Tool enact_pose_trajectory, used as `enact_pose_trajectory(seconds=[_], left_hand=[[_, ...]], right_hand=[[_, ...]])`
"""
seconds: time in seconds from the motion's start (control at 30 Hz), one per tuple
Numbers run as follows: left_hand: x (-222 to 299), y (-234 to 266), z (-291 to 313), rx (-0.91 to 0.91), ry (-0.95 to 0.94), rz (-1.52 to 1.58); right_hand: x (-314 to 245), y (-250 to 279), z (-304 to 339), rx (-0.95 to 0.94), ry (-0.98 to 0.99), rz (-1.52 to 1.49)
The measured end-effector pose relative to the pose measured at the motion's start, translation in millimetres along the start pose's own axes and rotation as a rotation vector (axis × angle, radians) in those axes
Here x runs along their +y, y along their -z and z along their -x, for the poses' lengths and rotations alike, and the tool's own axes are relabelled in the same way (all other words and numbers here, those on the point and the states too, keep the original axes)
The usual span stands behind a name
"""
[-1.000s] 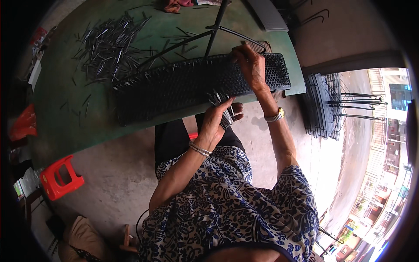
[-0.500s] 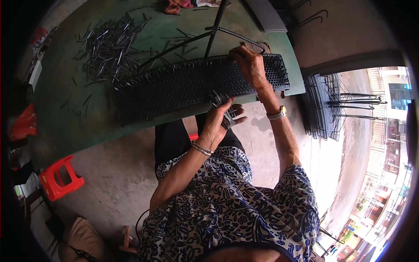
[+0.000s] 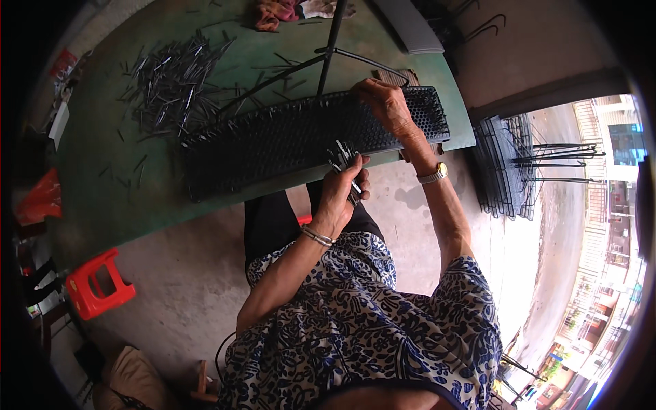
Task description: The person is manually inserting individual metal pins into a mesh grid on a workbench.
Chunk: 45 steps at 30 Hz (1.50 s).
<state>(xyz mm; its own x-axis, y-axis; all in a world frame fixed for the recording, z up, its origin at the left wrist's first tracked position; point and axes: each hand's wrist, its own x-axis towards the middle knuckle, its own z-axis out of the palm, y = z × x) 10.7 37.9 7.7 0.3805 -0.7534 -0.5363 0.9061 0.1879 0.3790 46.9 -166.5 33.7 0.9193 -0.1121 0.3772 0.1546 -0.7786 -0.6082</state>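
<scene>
A long black perforated panel (image 3: 273,140) lies along the near edge of the green table, full of small holes. Short dark strips stand up along its far edge. My left hand (image 3: 343,188) is closed around a bundle of thin dark strips (image 3: 344,157), whose ends fan out over the panel's near edge. Over the panel's far edge, right of the middle, my right hand (image 3: 388,106) is bent down with fingers pinched together. Whatever sits between those fingertips is hidden by the hand.
Loose dark strips (image 3: 174,85) lie heaped on the green table (image 3: 102,205) at the far left. A black metal stand (image 3: 324,65) rises behind the panel. Cloths (image 3: 277,14) lie at the back. Wire racks (image 3: 504,164) are stacked at right; a red stool (image 3: 101,285) stands at left.
The fingers of my left hand have curled in around the bundle, which has tipped more upright. My right hand stays at the panel's far edge, shifted slightly. The whole view has moved a little.
</scene>
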Motion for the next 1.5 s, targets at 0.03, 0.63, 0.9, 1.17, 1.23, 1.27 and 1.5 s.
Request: enact_pose_trajectory(seconds=[0.03, 0.63, 0.9, 1.17, 1.23, 1.27, 1.5], left_hand=[[0, 1, 0, 0.003, -0.004, 0.0], [11, -4, 7, 0.01, -0.139, -0.104], [10, -2, 3, 0.018, -0.187, -0.074], [14, -5, 7, 0.025, -0.17, -0.239], [14, -13, 11, 0.031, -0.177, -0.235], [13, -16, 12, 0.039, -0.187, -0.227], [13, -11, 2, 0.122, -0.204, -0.274]], right_hand=[[0, -1, -1, -0.01, 0.05, 0.025], [5, -26, 19, 0.283, -0.088, 0.393], [-10, -22, 22, 0.269, -0.055, 0.587], [-76, 21, 48, -0.299, -0.439, -0.402], [-73, 20, 47, -0.284, -0.629, -0.455], [-65, 19, 49, -0.281, -0.63, -0.455], [-52, 13, 55, -0.198, -0.558, -0.531]])
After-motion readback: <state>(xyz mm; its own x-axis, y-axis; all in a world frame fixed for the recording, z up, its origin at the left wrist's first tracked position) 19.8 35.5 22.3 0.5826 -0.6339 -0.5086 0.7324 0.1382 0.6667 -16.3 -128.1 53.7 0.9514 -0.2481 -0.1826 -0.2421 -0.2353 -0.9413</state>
